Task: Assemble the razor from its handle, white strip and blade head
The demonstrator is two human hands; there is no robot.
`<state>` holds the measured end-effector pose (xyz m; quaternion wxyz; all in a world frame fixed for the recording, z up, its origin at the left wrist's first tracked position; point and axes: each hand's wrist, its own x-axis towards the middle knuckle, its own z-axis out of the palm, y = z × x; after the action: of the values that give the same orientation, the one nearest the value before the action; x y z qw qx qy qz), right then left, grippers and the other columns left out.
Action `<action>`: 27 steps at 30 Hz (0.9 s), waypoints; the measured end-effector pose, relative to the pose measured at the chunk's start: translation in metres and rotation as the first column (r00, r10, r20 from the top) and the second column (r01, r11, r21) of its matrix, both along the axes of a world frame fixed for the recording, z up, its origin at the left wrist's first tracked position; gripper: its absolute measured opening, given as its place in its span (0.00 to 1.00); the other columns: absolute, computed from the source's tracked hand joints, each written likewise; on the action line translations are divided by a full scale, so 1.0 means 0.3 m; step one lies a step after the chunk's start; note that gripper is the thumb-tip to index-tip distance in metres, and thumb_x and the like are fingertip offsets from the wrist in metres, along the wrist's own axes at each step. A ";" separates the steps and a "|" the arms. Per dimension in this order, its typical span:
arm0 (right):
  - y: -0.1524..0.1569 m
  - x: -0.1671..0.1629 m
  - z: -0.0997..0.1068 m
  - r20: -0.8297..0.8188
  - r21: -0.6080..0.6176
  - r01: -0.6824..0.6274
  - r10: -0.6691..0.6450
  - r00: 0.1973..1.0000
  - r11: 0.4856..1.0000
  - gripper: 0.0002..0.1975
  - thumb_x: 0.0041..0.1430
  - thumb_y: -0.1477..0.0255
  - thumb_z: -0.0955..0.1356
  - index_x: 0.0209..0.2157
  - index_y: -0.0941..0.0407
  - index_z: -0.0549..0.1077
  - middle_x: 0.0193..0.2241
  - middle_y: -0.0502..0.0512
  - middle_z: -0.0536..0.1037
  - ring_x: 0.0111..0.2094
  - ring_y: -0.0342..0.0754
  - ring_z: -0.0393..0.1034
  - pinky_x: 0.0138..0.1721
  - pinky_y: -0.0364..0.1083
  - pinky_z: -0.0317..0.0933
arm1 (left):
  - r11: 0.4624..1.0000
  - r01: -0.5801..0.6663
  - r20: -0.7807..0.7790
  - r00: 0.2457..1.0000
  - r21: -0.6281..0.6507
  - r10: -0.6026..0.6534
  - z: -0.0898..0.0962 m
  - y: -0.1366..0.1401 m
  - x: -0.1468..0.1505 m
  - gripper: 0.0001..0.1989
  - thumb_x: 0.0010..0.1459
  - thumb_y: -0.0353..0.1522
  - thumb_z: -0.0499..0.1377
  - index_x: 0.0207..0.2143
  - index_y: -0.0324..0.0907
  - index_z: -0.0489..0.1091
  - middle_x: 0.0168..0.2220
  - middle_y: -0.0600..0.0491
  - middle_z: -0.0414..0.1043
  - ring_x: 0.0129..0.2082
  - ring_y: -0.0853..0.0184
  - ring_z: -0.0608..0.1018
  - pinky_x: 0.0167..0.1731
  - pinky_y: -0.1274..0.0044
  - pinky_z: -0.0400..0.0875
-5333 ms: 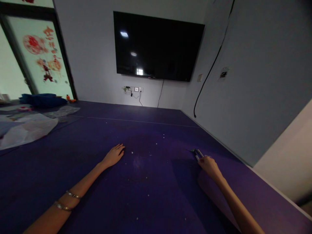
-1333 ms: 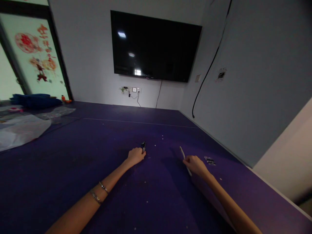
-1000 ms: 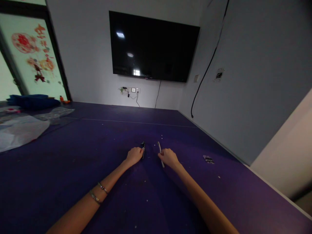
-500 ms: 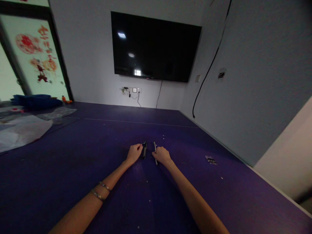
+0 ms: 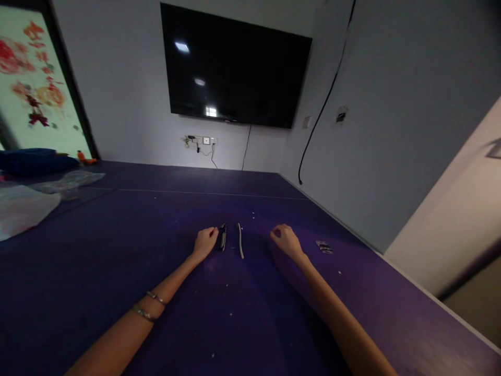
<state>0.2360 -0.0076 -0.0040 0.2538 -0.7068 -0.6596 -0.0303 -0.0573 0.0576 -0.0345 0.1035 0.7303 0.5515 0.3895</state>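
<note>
Purple surface [image 5: 258,324], centre-frame: pale stick [image 5: 240,243], could roll if I nudge it; right hand [image 5: 287,241] released; left hand [image 5: 204,244], grasp unclear.

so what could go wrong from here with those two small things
The left hand is right beside the narrow black and grey object, so a slip might knock it into the thin, pale, curved stick. The flat, clear packet with dark strips lies to the right of the right hand, which could brush it aside. Tiny white specks on the purple surface might cling to things.
</note>
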 end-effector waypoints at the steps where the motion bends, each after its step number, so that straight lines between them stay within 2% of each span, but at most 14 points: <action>1: -0.011 0.055 -0.006 -0.002 0.053 0.011 -0.011 1.000 0.999 0.14 0.56 0.64 0.61 0.36 0.57 0.73 0.39 0.59 0.73 0.43 0.50 0.65 0.42 0.44 0.57 | 1.000 0.015 0.010 1.000 -0.004 -0.015 0.000 0.001 0.000 0.20 0.57 0.38 0.43 0.17 0.40 0.61 0.17 0.57 0.59 0.20 0.72 0.63 0.23 0.80 0.51; 6: -0.073 0.338 -0.058 0.035 0.190 0.071 -0.079 0.996 0.979 0.17 0.52 0.65 0.62 0.39 0.60 0.73 0.42 0.61 0.72 0.46 0.52 0.62 0.49 0.49 0.52 | 0.999 0.047 0.042 0.998 -0.014 -0.047 -0.003 0.014 -0.005 0.19 0.55 0.38 0.44 0.16 0.40 0.59 0.15 0.57 0.58 0.20 0.72 0.63 0.23 0.80 0.52; 12: -0.142 0.575 -0.131 0.071 0.154 0.064 -0.075 0.995 0.986 0.20 0.52 0.63 0.61 0.42 0.60 0.72 0.42 0.62 0.74 0.47 0.53 0.64 0.49 0.52 0.50 | 0.997 0.075 0.079 0.994 -0.013 -0.073 -0.005 0.023 -0.012 0.19 0.54 0.38 0.45 0.15 0.41 0.60 0.15 0.57 0.59 0.19 0.71 0.64 0.22 0.80 0.53; 16: -0.162 0.647 -0.168 0.082 0.132 0.023 -0.034 0.996 0.991 0.22 0.51 0.60 0.62 0.45 0.57 0.71 0.44 0.61 0.74 0.48 0.56 0.65 0.51 0.54 0.49 | 0.995 0.092 0.095 0.992 -0.037 -0.088 0.002 0.018 -0.013 0.19 0.53 0.40 0.45 0.15 0.41 0.60 0.14 0.57 0.59 0.18 0.71 0.64 0.22 0.79 0.52; 21: -0.159 0.693 -0.208 0.029 0.035 0.072 -0.073 0.997 0.997 0.26 0.49 0.61 0.64 0.49 0.57 0.70 0.45 0.60 0.74 0.48 0.58 0.65 0.49 0.53 0.54 | 0.994 0.105 0.103 0.989 -0.030 -0.102 0.000 0.020 -0.013 0.19 0.53 0.39 0.45 0.15 0.41 0.60 0.14 0.57 0.58 0.17 0.70 0.64 0.22 0.79 0.52; 27: -0.146 0.715 -0.223 -0.012 0.011 0.087 -0.087 0.996 0.996 0.28 0.48 0.58 0.64 0.50 0.57 0.69 0.45 0.58 0.74 0.47 0.57 0.66 0.49 0.53 0.56 | 0.993 0.109 0.113 0.988 -0.039 -0.105 -0.006 0.024 -0.014 0.19 0.54 0.39 0.45 0.15 0.41 0.61 0.14 0.57 0.59 0.18 0.70 0.65 0.22 0.79 0.53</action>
<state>0.4507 -0.0512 -0.0710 0.2602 -0.7335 -0.6266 -0.0413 -0.0615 0.0647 -0.0362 0.1710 0.7336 0.5135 0.4110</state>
